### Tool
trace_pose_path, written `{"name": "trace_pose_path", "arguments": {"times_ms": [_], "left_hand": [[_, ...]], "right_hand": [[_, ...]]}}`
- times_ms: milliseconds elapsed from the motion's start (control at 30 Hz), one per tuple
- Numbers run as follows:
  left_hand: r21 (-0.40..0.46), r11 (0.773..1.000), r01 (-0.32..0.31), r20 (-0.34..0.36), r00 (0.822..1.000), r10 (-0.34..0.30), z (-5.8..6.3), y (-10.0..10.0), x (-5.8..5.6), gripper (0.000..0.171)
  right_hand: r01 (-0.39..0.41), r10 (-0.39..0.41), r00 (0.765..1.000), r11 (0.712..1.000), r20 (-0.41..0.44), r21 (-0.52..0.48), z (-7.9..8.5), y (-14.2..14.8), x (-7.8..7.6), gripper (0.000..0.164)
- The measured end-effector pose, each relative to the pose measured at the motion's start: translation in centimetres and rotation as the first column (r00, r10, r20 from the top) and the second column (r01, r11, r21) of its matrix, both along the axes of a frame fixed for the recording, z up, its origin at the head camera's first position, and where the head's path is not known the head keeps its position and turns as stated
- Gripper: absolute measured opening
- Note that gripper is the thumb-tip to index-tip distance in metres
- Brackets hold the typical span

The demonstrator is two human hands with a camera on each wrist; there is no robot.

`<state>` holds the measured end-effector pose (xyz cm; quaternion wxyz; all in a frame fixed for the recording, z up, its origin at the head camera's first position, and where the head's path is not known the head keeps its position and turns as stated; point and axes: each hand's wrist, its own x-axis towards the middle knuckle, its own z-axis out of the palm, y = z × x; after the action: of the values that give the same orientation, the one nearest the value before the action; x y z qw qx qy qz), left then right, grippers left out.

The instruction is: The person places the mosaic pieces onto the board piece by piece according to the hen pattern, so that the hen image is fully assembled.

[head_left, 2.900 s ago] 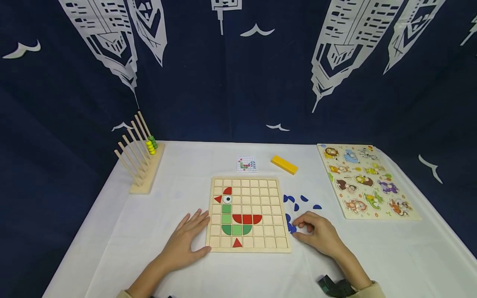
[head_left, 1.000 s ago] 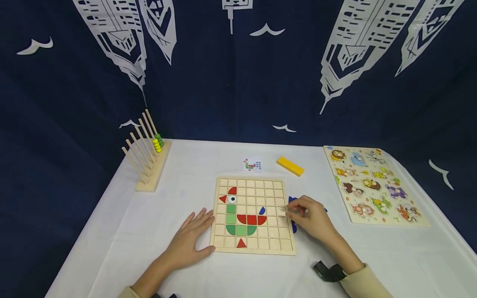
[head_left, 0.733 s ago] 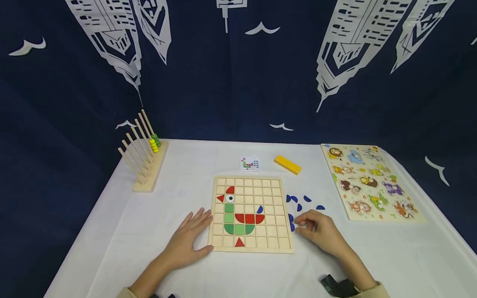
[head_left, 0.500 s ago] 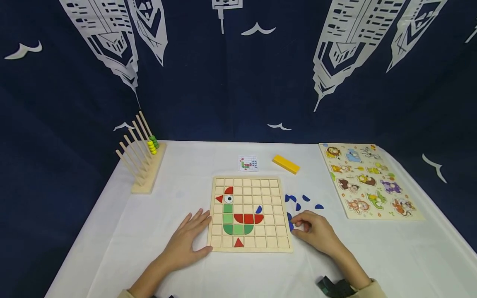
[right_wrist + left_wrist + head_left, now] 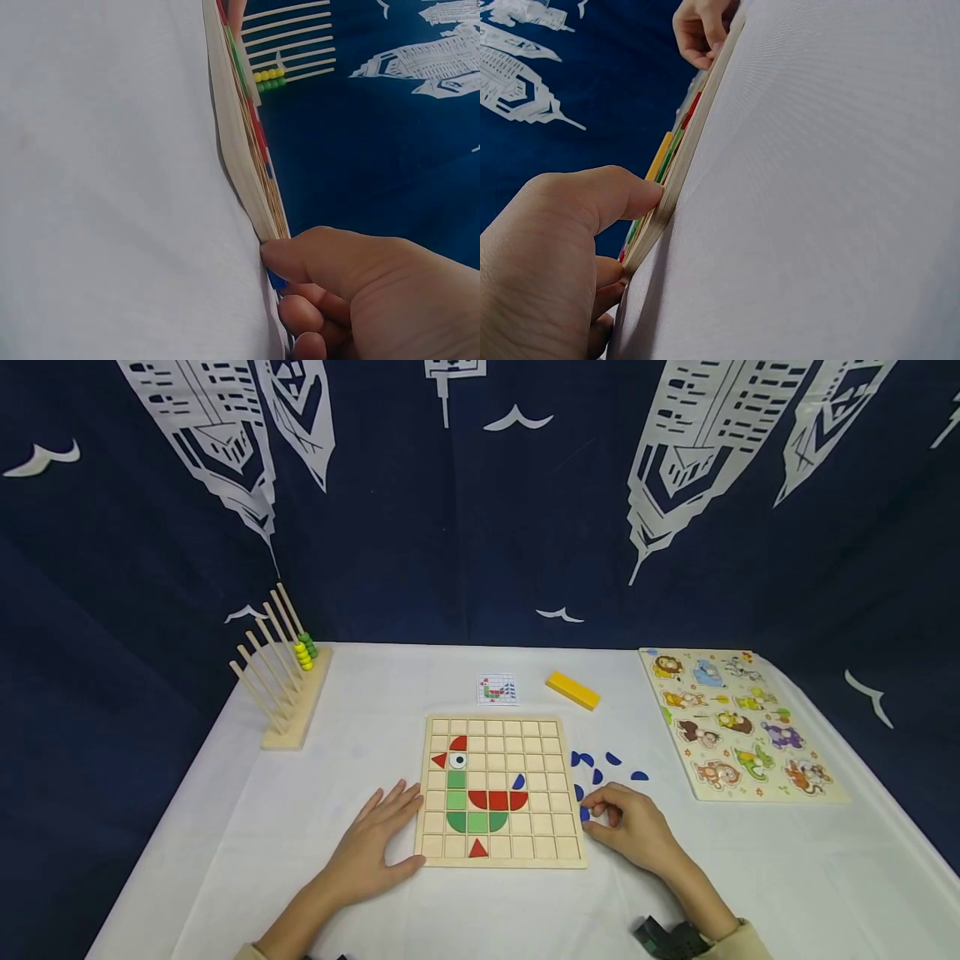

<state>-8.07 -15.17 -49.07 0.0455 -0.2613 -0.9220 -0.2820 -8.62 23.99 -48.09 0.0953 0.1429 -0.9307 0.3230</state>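
Note:
A wooden grid board [image 5: 534, 852] lies on the table, bearing red, green and eye-marked tiles in a bird shape. One blue tile [image 5: 519, 782] sits above the red row. My left hand [image 5: 375, 843] rests flat at the board's left edge, its thumb [image 5: 634, 196] against the rim in the left wrist view. By the right edge, my right hand [image 5: 633, 827] pinches a blue half-round tile [image 5: 584, 814] between thumb and curled index finger. In the right wrist view that tile [image 5: 277, 281] is partly hidden by the fingers. Several loose blue tiles [image 5: 612, 758] lie just beyond this hand.
Behind the board are a small pattern card [image 5: 497, 689] and a yellow block [image 5: 572, 691]. A wooden peg stand [image 5: 300, 718] with yellow and green beads is at the back left. An animal puzzle board [image 5: 738, 727] lies at the right.
Since 2.9 s ago a blue tile has appeared on the board above the red row. My right hand has come back from over the board's right edge to the loose blue tiles. My left hand stays put.

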Motion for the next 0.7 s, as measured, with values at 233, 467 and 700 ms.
{"name": "trace_pose_path", "arguments": {"times_ms": [233, 467, 700], "left_hand": [[0.006, 1.000, 0.002, -0.006, 1.000, -0.002, -0.1, -0.1, 0.0, 0.079], [0.013, 1.000, -0.006, -0.007, 1.000, 0.006, 0.0, -0.3, -0.1, 0.079], [-0.002, 1.000, 0.001, 0.006, 1.000, -0.001, -0.2, -0.3, -0.1, 0.079]], "right_hand": [[0.002, -0.002, 0.998, 1.000, -0.055, -0.011, 0.0, 0.2, -0.3, 0.026], [0.032, -0.036, 0.997, 0.997, -0.065, -0.068, 1.9, -1.2, -2.4, 0.022], [0.056, -0.054, 0.997, 0.998, 0.055, -0.038, 3.0, -4.1, -5.4, 0.019]]}}
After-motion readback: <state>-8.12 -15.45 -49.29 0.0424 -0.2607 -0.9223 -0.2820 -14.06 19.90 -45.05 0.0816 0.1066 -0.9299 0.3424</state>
